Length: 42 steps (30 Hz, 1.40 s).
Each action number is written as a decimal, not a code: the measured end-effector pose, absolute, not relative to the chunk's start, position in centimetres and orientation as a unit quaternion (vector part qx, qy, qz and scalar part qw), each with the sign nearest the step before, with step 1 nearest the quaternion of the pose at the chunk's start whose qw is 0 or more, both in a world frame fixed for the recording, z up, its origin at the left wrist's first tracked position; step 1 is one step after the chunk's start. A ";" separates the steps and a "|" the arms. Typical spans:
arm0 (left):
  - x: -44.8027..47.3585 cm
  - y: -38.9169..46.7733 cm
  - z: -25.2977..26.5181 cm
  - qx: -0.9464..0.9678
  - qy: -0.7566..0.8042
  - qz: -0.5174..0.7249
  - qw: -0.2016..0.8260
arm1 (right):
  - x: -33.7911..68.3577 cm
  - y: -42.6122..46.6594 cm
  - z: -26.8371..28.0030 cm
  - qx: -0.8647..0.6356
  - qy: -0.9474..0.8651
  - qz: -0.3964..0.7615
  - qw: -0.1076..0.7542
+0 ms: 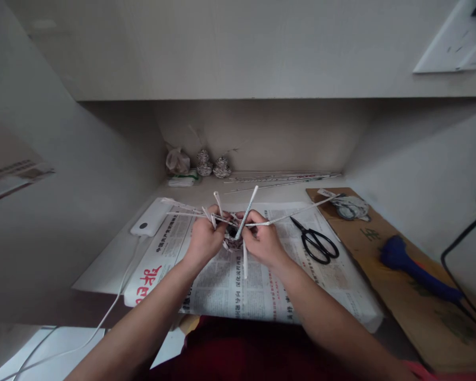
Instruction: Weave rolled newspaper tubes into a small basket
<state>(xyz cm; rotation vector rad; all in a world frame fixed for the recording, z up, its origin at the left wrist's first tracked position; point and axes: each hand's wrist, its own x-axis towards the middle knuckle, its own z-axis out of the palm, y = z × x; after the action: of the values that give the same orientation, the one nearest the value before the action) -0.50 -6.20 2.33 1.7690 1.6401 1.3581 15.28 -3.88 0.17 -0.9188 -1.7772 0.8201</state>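
A small round woven piece of rolled newspaper [234, 245] sits between my hands, low over the newspaper sheet. Rolled paper strips [249, 207] stick out of it on all sides, some upright, some sideways, one toward me. My left hand [207, 235] is closed around its left side, fingers on the rim and the strips there. On the other side, my right hand [263, 241] pinches a strip by the rim. Part of the opening shows dark between the hands. Fingertips and strips hide much of the weave.
Black scissors [319, 244] lie right of my hands on the newspaper [218, 291]. Farther right, cardboard [365, 233] bears a blue glue gun [414, 267] and a roll in plastic [349, 206]. Woven gourd shapes [222, 167] and loose paper sticks [281, 179] are behind; a white corded device [153, 218] is left.
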 end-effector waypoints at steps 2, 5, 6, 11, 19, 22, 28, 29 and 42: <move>-0.4 -5.8 2.3 0.629 0.575 0.488 0.189 | 15.2 -3.5 0.0 -0.381 -0.718 0.337 0.474; -0.3 -5.2 2.4 0.630 0.563 0.495 0.201 | 15.1 -2.9 0.0 -0.400 -0.710 0.335 0.473; -0.3 -4.9 2.4 0.629 0.557 0.501 0.207 | 15.1 -2.6 0.1 -0.405 -0.709 0.334 0.471; 0.0 -2.9 2.7 0.631 0.544 0.511 0.211 | 15.2 -1.2 0.3 -0.429 -0.708 0.306 0.470; 0.2 -1.1 3.4 0.650 0.582 0.427 0.238 | 15.2 -0.1 -1.2 -0.437 -0.690 0.306 0.490; -0.2 -0.4 3.2 0.656 0.589 0.405 0.241 | 15.2 0.1 -1.3 -0.433 -0.684 0.317 0.493; -0.5 0.2 2.1 0.664 0.576 0.419 0.229 | 15.2 0.1 -1.1 -0.418 -0.661 0.343 0.520; -0.4 0.1 1.9 0.661 0.573 0.426 0.230 | 15.2 0.0 -1.0 -0.409 -0.660 0.339 0.531; -0.2 -0.3 0.7 0.634 0.517 0.507 0.270 | 14.7 0.1 -1.4 -0.455 -0.606 0.325 0.566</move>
<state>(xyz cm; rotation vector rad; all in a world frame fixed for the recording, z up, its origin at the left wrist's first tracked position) -0.19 -0.28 0.75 1.7095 1.3945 1.3668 14.73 0.08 -1.35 -1.0686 -1.4239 0.7635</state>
